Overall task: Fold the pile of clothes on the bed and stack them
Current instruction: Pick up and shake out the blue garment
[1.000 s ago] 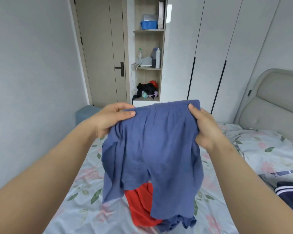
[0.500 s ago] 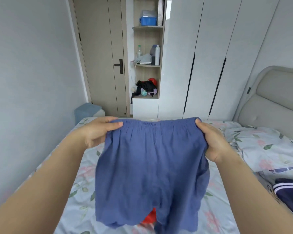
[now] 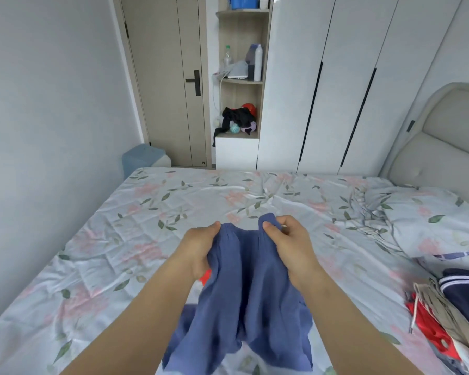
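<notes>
Blue shorts (image 3: 249, 293) hang over the near part of the bed (image 3: 173, 201), held by the waistband, legs trailing toward the sheet. A moment ago the waistband was stretched wide between hands held well apart; now the left hand (image 3: 198, 247) and right hand (image 3: 287, 244) have come close together and lower, so the two halves sag face to face. Each hand has its fingers curled round one end of the waistband, thumb pressed on the cloth. This looks like the first lengthwise fold, half made. A red garment (image 3: 205, 274) peeks out beneath the left hand, and the folded stack (image 3: 455, 307) waits at the right edge
</notes>
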